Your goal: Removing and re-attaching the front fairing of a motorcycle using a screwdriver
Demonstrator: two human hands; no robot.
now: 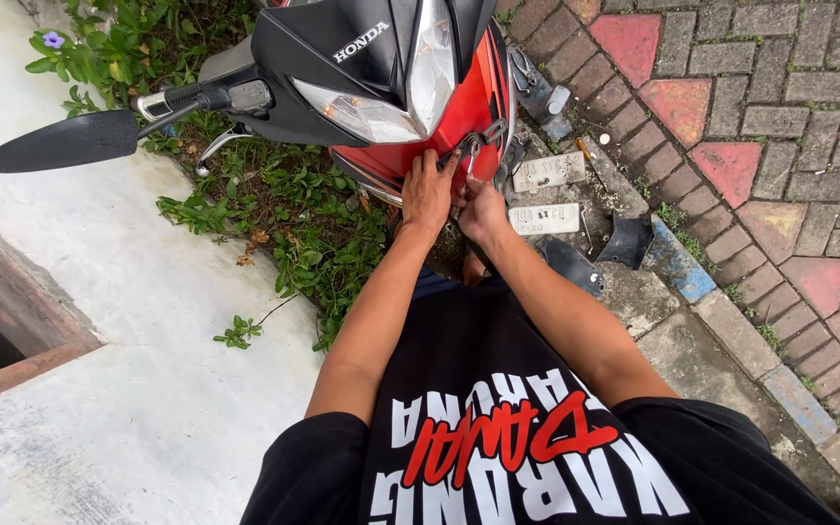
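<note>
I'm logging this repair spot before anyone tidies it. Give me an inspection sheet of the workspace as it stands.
Surface: rough concrete kerb beside red and grey paving bricks; pale concrete slab on the other side.
Job's things: red motorcycle front panel under the headlight; a dark bracket hangs at the panel.
Clutter: two number plates, black plastic cover pieces, small tools too small to identify.
Grippers: left hand flat against the panel's lower edge; right hand at the bracket, grip hidden.
Cables: nothing seen.
Surroundings: weeds, handlebar grip, black mirror.
</note>
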